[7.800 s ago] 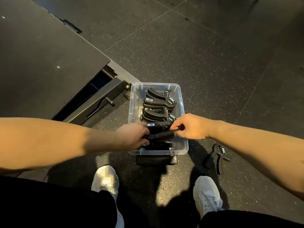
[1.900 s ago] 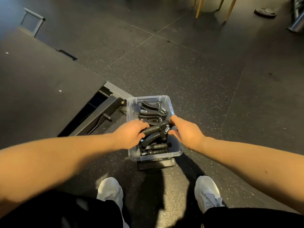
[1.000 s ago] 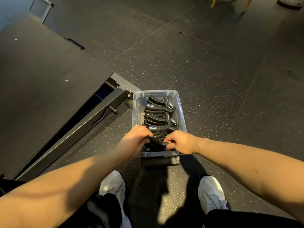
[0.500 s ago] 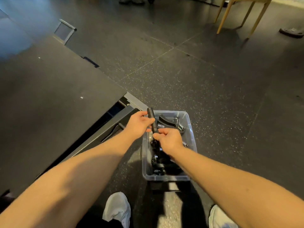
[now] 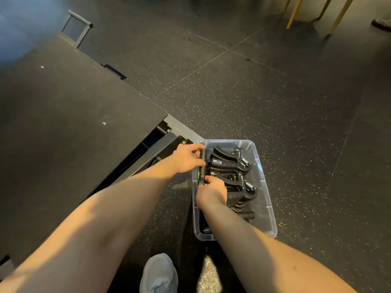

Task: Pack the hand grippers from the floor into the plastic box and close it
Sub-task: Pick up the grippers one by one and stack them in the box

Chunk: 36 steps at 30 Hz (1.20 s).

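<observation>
Now seating a hand gripper (image 5: 202,166) in the plastic box (image 5: 268,199): left hand (image 5: 186,158) pinching its far end, right hand (image 5: 212,190) curled round its near end. Packed grippers (image 5: 229,163) just right of the fingers, box wall just left. Next, probably: press down flat, release, fetch lid (not in view).

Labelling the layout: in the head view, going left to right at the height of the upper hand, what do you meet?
The black platform → left hand → held hand gripper → packed hand grippers → right wall of the plastic box → floor
</observation>
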Each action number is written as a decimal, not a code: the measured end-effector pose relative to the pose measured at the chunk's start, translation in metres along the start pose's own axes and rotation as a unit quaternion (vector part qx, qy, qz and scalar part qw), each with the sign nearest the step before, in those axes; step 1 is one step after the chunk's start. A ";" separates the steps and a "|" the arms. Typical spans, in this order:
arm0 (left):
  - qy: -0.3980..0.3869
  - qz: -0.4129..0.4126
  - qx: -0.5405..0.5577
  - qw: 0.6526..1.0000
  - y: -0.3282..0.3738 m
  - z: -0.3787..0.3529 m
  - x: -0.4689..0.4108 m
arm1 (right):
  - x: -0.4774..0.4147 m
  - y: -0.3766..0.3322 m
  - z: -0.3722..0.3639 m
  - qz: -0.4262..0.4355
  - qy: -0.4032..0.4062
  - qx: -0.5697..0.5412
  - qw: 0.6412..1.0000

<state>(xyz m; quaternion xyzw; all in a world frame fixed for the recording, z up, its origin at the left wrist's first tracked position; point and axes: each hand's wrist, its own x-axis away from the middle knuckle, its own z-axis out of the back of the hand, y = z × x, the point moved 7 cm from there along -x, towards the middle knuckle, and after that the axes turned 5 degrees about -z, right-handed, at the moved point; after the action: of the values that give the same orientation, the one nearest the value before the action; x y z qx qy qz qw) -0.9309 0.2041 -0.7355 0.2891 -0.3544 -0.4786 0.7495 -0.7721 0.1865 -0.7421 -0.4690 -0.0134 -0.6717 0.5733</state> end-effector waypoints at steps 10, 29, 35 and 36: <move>0.076 -0.060 -0.150 0.984 -0.012 0.003 -0.005 | 0.018 0.021 -0.028 -0.061 -0.083 -0.266 0.959; -0.014 0.040 -0.110 0.993 -0.025 -0.032 -0.011 | -0.011 0.060 -0.062 -0.098 -0.104 -0.359 0.922; -0.016 0.090 -0.105 0.990 -0.024 -0.035 -0.018 | -0.017 0.067 -0.073 -0.141 -0.161 -0.413 0.885; -0.018 0.099 -0.112 0.989 -0.024 -0.035 -0.019 | -0.017 0.067 -0.074 -0.139 -0.168 -0.410 0.886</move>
<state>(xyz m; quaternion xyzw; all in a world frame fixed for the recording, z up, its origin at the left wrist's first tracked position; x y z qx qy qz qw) -0.9206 0.2162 -0.7787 0.1578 -0.3388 -0.4439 0.8144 -0.7670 0.1352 -0.8299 -0.7616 0.1021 -0.6010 0.2201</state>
